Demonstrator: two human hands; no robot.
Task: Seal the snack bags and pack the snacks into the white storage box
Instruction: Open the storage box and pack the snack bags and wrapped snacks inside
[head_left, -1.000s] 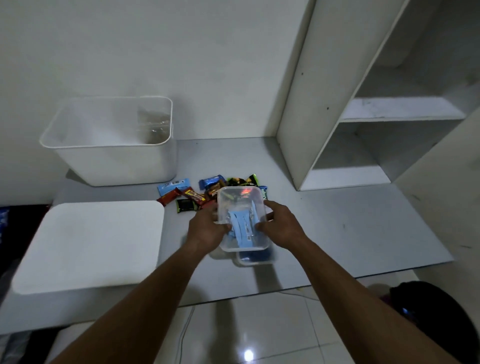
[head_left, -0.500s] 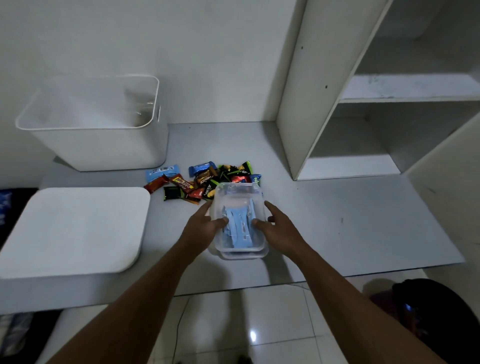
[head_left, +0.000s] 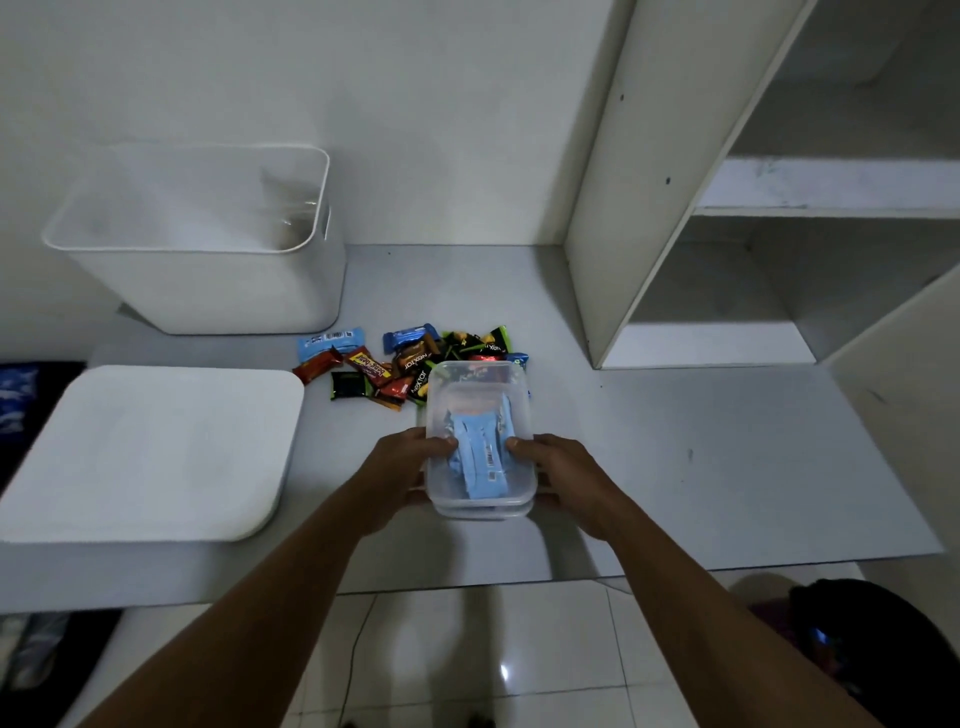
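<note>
I see that the clear tub (head_left: 480, 441) has come down since a second ago: it was lifted a little off the table (head_left: 701, 467), with a second clear piece showing under it, and now it sits low and nearly square on that piece. The left hand (head_left: 400, 467) and the right hand (head_left: 563, 475) both grasp the tub on its sides, thumbs over the rim, fingers wrapped under. I judge the tub with the blue clips (head_left: 480, 449) is being seated or put down, so the clips for sealing are now ready to be taken. No bag is sealed yet, as far as I can see.

The snacks (head_left: 410, 364) lie in a loose pile just behind the tub, between it and the box (head_left: 208, 291), which stands open at the back left, well apart from the hands. Nothing is packed in it that I can tell; only a faint clear thing shows in its far corner.

The count: one box, one white lid (head_left: 150, 452) lying flat on the left, one tub on what seems one lower clear piece, two hands. The clips are several, perhaps four or five, but they overlap and I cannot count them exactly. Snack packs: about ten or a dozen are visible, some hidden behind the tub.
</note>
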